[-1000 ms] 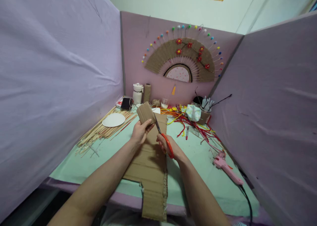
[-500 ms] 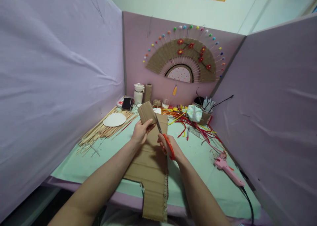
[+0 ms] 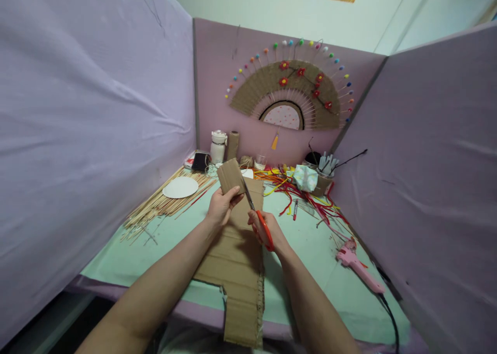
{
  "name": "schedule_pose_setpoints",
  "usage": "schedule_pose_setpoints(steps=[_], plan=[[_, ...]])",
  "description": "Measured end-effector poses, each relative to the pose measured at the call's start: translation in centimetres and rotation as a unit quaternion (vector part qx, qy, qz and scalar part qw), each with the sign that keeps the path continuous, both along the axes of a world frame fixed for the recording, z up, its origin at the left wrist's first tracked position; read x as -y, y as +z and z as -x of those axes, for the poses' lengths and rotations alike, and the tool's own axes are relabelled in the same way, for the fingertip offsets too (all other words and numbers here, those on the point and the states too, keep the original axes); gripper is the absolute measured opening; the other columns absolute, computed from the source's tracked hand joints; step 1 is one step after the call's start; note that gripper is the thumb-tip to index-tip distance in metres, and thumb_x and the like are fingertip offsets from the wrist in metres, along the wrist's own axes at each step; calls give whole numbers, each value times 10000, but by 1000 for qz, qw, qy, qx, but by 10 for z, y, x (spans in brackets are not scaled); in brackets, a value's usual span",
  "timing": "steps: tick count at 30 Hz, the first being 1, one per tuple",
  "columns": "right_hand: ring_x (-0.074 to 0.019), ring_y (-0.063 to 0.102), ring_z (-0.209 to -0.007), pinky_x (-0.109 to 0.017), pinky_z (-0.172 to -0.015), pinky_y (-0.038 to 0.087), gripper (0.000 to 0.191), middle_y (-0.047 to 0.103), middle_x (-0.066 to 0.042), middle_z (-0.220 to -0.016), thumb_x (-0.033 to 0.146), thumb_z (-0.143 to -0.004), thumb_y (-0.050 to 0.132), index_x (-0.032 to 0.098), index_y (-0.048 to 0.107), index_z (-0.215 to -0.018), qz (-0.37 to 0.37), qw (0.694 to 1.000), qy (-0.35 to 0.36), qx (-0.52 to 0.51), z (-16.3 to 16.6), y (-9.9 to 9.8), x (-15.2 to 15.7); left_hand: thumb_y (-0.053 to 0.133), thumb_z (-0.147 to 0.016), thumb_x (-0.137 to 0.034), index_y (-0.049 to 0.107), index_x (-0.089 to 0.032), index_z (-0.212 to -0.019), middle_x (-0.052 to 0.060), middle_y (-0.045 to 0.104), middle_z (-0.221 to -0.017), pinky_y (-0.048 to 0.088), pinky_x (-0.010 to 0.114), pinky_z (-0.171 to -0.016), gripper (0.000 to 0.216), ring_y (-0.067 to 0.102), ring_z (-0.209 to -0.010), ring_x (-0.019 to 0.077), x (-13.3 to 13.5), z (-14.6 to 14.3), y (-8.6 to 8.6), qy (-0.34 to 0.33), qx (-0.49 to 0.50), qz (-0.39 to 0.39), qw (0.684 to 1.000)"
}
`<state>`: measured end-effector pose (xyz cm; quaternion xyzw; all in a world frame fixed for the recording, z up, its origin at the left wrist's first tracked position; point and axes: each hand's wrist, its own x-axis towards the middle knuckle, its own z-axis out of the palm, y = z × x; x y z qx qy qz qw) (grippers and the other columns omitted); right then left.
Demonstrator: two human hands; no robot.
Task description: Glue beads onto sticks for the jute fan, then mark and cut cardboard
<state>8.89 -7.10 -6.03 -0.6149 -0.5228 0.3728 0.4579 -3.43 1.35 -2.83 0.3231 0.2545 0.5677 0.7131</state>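
My left hand (image 3: 222, 206) pinches the lower edge of a small cardboard piece (image 3: 230, 176), thumb on the near face, and holds it tilted above the table. In my right hand (image 3: 264, 227) are orange-handled scissors (image 3: 265, 231), fingers wrapped round the handles. Their blades point up and away, lying along the piece's right edge; I cannot tell how far apart the blades are. Beneath both hands a large cardboard sheet (image 3: 236, 258) lies flat, with a notch cut at its near left and a torn right edge.
Thin wooden sticks (image 3: 155, 211) and a white oval (image 3: 180, 187) lie left. Coloured pipe cleaners (image 3: 295, 188), a red marker (image 3: 295, 209) and a corded pink glue gun (image 3: 359, 268) are right. At the back stands a white bottle (image 3: 218, 147); a decorated cardboard fan (image 3: 256, 87) hangs above.
Almost nothing differs. The whole view has shifted very slightly, while both hands keep the same hold on the cardboard piece and the scissors.
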Motion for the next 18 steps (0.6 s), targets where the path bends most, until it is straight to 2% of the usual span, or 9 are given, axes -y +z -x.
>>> schedule_pose_setpoints(steps=[10,14,18], plan=[[-66,361,-340,-195,-372,281,463,426,57,-444,595,-821,487,166,545,-657,2,1000,-26,14,2,4,2,773,-656,-121,625,-124,-868,31,692,-831,549,223,-720,259,646,-739,104,0,0,0,-11,6,10,1000],[-70,357,-346,-198,-371,270,465,422,57,-440,601,-813,491,165,548,-661,5,1000,-24,19,2,3,2,779,-675,-221,633,-144,-884,33,695,-795,555,239,-664,267,648,-692,118,-11,9,3,-45,-18,36,998],[-70,357,-355,-200,-380,278,456,423,55,-447,589,-821,494,162,557,-673,8,1000,-10,22,5,1,3,814,-632,-280,645,-154,-891,16,692,-763,524,227,-604,333,632,-656,117,-24,19,5,-15,-52,50,997]])
